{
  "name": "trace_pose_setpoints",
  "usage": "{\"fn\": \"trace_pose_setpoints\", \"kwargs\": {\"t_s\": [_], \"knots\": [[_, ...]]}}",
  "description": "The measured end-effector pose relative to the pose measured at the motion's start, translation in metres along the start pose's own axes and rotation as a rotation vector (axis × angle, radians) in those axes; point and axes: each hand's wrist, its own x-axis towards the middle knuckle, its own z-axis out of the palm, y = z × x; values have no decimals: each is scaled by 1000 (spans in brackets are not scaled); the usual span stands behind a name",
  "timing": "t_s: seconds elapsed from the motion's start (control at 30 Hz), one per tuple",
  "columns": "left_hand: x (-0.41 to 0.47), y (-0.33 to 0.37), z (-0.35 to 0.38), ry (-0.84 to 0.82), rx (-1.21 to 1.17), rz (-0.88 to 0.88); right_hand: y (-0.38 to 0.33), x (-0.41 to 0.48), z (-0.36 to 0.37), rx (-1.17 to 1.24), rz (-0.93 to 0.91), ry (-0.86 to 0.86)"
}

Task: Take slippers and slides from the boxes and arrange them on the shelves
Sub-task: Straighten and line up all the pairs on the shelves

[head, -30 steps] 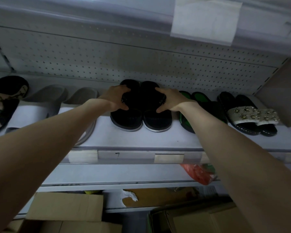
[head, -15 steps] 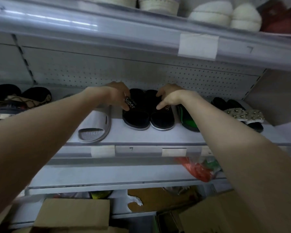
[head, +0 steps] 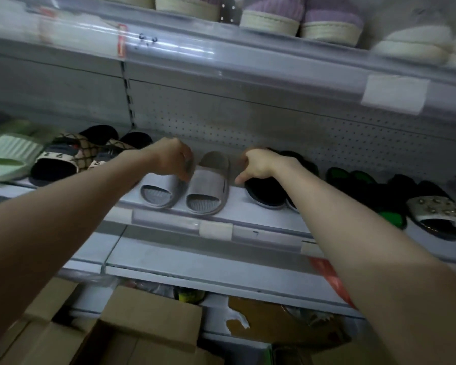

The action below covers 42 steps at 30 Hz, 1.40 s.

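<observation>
Shelf (head: 237, 204), left to right. Left hand (head: 173, 160): fingers curled onto left of grey slides (head: 208, 180), which sit mid-shelf, toes at front edge. Right hand (head: 258, 164): loosely curled, holding nothing, just beside pair, above black slippers (head: 263, 192). Best practice: bring pair parallel, toes level, clear of black slippers.

My left hand (head: 173, 160): fingers curled round the left grey slide (head: 157, 189) on the shelf (head: 237, 204).
My right hand (head: 258, 164): fingers curled, between the right grey slide (head: 208, 185) and the black slippers (head: 265, 191); grip unclear.
Below me: cardboard boxes (head: 142, 317).
</observation>
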Motion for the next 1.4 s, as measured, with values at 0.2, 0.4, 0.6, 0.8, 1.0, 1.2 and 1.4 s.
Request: {"fn": "trace_pose_setpoints", "kwargs": {"t_s": [0.2,0.4,0.6,0.8,1.0,1.2,1.4], "knots": [[-4,-46,9,-19,9,-74,-34,18,23,48,-62,-18],[8,-82,16,-47,42,8,-58,35,45,61,-12,2],[18,-104,30,-65,64,175,-73,30,72,71,106,135],[31,-113,36,-33,77,258,-80,26,80,116,173,179],[43,-111,43,11,52,264,-81,39,80,126,220,175],[53,-113,47,15,-14,223,-78,56,78,153,252,177],[60,-110,46,1,-45,212,-68,65,75,176,219,146]]}}
